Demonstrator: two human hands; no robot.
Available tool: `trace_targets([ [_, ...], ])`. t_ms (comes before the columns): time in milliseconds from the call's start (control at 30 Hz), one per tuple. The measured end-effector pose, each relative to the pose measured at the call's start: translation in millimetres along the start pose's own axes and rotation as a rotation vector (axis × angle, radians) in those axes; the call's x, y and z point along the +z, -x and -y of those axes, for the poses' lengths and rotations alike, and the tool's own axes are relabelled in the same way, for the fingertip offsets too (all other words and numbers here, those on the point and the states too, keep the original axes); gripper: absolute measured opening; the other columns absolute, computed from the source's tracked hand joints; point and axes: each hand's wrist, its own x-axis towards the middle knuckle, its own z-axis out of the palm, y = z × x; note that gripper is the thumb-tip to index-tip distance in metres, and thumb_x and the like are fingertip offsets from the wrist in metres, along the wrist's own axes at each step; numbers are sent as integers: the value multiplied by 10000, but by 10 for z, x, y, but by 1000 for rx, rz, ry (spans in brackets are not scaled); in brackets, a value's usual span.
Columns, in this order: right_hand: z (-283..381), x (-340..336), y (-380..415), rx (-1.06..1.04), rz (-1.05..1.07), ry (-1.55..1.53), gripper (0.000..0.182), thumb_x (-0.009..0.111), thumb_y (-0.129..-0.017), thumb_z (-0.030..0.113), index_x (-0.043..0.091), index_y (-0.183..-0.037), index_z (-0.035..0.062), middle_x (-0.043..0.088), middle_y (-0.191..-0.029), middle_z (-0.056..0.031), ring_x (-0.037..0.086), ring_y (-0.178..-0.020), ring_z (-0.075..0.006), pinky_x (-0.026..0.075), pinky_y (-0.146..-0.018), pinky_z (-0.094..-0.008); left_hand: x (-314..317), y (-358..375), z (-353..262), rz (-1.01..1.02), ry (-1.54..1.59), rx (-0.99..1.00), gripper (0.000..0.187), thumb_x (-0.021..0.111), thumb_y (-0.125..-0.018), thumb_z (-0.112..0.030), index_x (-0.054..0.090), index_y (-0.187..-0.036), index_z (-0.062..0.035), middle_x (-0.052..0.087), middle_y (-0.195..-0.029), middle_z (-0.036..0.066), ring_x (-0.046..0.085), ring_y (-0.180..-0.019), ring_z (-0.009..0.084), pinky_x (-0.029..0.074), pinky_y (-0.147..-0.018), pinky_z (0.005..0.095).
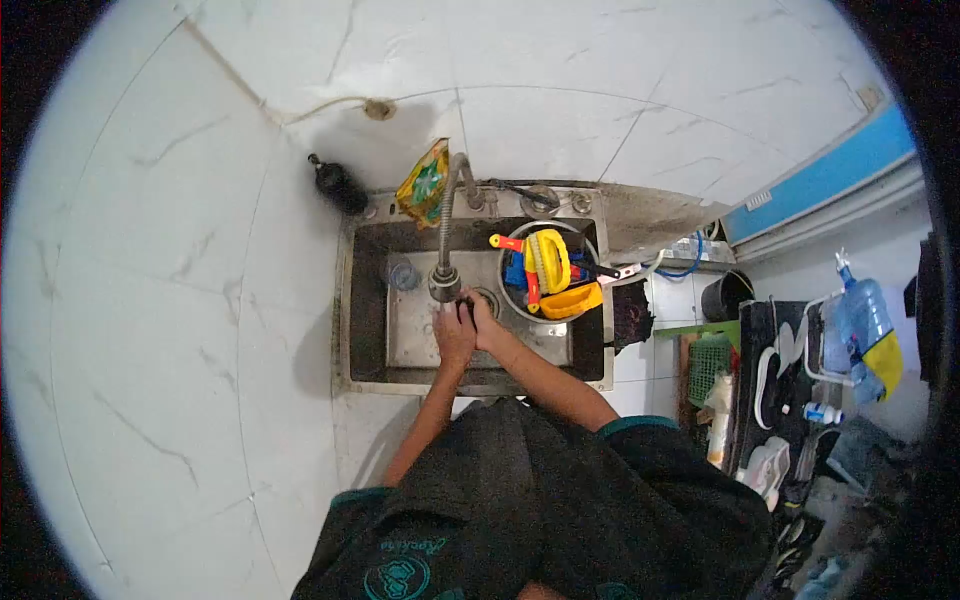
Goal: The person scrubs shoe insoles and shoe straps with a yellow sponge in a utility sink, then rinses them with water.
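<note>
My left hand (455, 334) and my right hand (484, 318) are together in the metal sink (398, 345), under the spout of the flexible faucet (445, 284). Their fingers are bent in against each other. A small dark thing shows between them, too hidden to name. Just behind my fingers lies the round drain (488, 300). To the right of my hands, a round metal basin (508, 298) stands in the sink, filled with a yellow brush (548, 262), a yellow scoop-like piece (571, 302) and red-and-yellow handled tools.
A clear cup (403, 276) sits in the sink's left part. On the back ledge are a yellow-green packet (424, 188) and a dark bottle (338, 185). At right are a black bucket (727, 295), a green basket (709, 362) and a blue water jug (866, 320).
</note>
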Motion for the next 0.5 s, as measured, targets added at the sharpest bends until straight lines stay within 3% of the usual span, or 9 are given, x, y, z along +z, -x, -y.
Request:
trace_targets([
  [33, 4, 5, -9, -16, -33, 23, 304, 538, -863, 437, 608, -908, 144, 599, -875, -54, 567, -846, -245, 470, -825, -413, -61, 89, -29, -30, -50, 101, 430, 415, -940, -285, 430, -1332, -108, 531, -1140, 324, 453, -1120, 483, 278, -1023, 502],
  [67, 46, 46, 23, -54, -56, 47, 283, 560, -863, 382, 611, -919, 110, 617, -915, -64, 581, -865, -234, 484, -802, -381, 73, 91, 187, -211, -327, 303, 490, 446, -927, -232, 366, -1387, -84, 474, -1225, 338, 395, -1181, 504, 194, -1087, 502],
  [167, 0, 340, 156, -175, -153, 260, 262, 594, -853, 304, 626, -935, 58, 633, -929, -82, 597, -838, -212, 497, -749, -349, -84, 129, 221, -91, 1, 360, 588, 504, -894, -168, 283, -1426, -51, 330, -1363, 345, 291, -1279, 498, 144, -1113, 483],
  [200, -61, 296, 35, -156, -28, 229, 255, 616, -835, 237, 638, -961, 16, 636, -926, -111, 608, -812, -205, 501, -724, -339, -112, 100, 269, -132, 140, 358, 682, 533, -869, -115, 192, -1454, -36, 193, -1454, 315, 180, -1367, 438, 143, -1126, 450],
  [300, -137, 285, -215, -177, -104, 647, 283, 629, -815, 228, 640, -958, -16, 638, -844, -122, 612, -756, -206, 504, -698, -346, -349, 143, 296, -148, 315, 283, 751, 565, -866, -127, 128, -1472, -53, 162, -1491, 264, 130, -1403, 375, 144, -1133, 432],
  [333, -177, 341, -217, -431, -209, 961, 353, 632, -799, 267, 619, -923, -63, 634, -750, -166, 633, -722, -275, 507, -694, -387, -467, 148, 297, -85, 337, 255, 802, 606, -858, -140, 105, -1478, -58, 154, -1513, 215, 154, -1406, 334, 202, -1120, 436],
  [433, -475, 209, -543, -864, -621, 1276, 385, 640, -778, 307, 616, -913, -52, 627, -708, -197, 641, -744, -350, 509, -703, -433, -738, 189, 258, 204, 574, 191, 839, 619, -835, -81, 82, -1480, -70, 169, -1515, 198, 263, -1365, 362, 301, -1072, 427],
  [467, -372, 407, -286, -749, -339, 1033, 404, 641, -768, 326, 615, -935, -40, 628, -760, -228, 632, -846, -385, 510, -739, -457, -806, 231, 222, 206, 586, 196, 765, 603, -882, -228, 144, -1484, -117, 189, -1517, 149, 339, -1329, 317, 359, -1042, 413],
  [500, -353, 346, -286, -837, -411, 1185, 398, 639, -772, 331, 617, -919, -38, 630, -766, -222, 632, -844, -378, 511, -736, -455, -788, 219, 331, 226, 634, 167, 729, 587, -886, -184, 168, -1478, -114, 212, -1509, 150, 351, -1321, 320, 360, -1041, 411],
])
